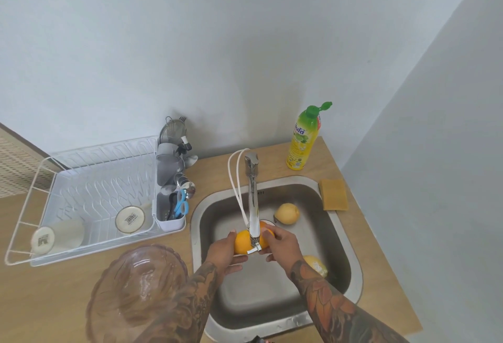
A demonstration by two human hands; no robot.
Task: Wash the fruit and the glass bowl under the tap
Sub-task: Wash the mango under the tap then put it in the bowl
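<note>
An orange (243,242) sits between both hands under the spout of the chrome tap (253,206), over the steel sink (330,233). My left hand (221,251) cups it from the left and below. My right hand (281,242) holds its right side with curled fingers. A second orange fruit (263,224) peeks out behind the spout. A yellow fruit (287,213) lies at the back of the basin, and another yellow fruit (317,265) lies at the right, partly hidden by my right forearm. The glass bowl (130,288) stands wet on the counter left of the sink.
A white dish rack (68,179) with two cups and a cutlery holder (171,206) stands at the left. A yellow dish-soap bottle (302,141) and a sponge (333,194) are behind and right of the sink. Walls close in at the back and right.
</note>
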